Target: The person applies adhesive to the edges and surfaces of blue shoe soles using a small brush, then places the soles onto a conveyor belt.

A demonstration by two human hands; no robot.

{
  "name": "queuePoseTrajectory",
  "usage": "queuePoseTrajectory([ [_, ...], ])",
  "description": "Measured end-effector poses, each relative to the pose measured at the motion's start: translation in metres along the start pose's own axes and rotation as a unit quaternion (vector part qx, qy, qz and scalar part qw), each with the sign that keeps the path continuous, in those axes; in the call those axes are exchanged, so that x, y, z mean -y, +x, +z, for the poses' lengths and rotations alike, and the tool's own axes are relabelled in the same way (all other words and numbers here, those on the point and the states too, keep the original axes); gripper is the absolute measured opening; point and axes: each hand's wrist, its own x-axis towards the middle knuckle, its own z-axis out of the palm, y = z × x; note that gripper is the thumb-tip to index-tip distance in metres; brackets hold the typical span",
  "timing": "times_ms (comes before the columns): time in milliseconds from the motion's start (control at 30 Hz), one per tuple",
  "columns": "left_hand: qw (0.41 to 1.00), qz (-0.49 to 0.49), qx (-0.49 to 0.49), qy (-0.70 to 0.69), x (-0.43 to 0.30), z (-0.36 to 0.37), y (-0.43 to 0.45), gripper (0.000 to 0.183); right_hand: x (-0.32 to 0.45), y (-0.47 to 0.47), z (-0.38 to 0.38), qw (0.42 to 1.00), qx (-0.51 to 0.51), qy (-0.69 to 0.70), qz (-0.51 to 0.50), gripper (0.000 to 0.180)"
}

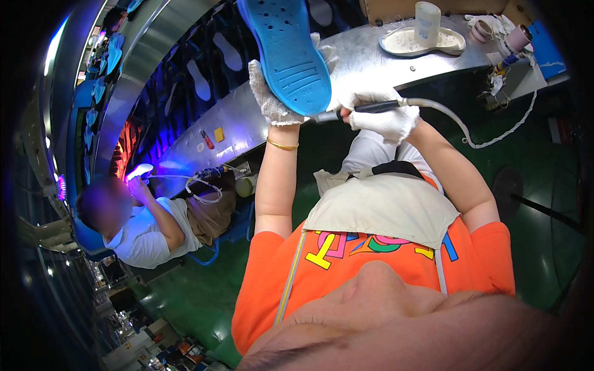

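Observation:
In a white knit glove, my left hand (276, 99) supports a large blue shoe-shaped piece (297, 69) from beneath, its fingers partly hidden behind it. Small holes dot the upper part of this piece, and curved grooves cross the heel end. My right hand (378, 111), gloved too with a bare fingertip showing, grips a pen-like handheld tool (373, 107) with a black handle. The tool's blurred front end lies at the lower heel edge of the blue piece. From its back runs a pale hose (445, 111), wrapped farther along.
A metal worktop (366, 60) curves ahead. On it stand a white cup (427, 25) in a sole-shaped tray (394, 41) and tape rolls (482, 30). Dark conveyor (176, 79) carries pale insole shapes (198, 79). A co-worker (148, 227) sits at left, holding a brightly lit piece.

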Motion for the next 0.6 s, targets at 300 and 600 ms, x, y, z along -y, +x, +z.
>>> queuePoseTrajectory([
  [300, 0.986, -0.061, -0.138, 0.066, -0.012, -0.007, -0.004, 0.068, 0.020, 0.006, -0.002, 0.991, -0.003, -0.025, -0.133, 0.021],
  [600, 0.952, -0.171, -0.178, 0.181, -0.016, 0.002, 0.007, 0.050, 0.009, 0.023, -0.002, 0.967, 0.080, -0.203, -0.135, 0.014],
])
